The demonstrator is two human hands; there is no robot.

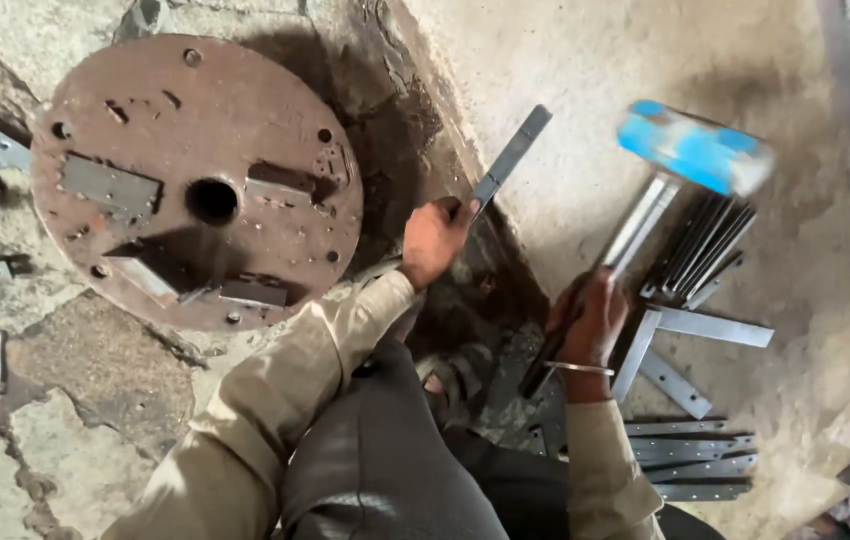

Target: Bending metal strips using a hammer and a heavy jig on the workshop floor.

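Grey-trousered knees and tan sleeves fill the foreground as a person crouches over a cracked concrete floor. At twelve o'clock of the knees, the left hand is clamped around one end of a flat metal strip, pinning it to the floor's raised edge. At three o'clock, the right hand grips a hammer with a blue head, blurred. A square blow wants the strip held flat, fingers clear. A rusty round plate lies at ten o'clock.
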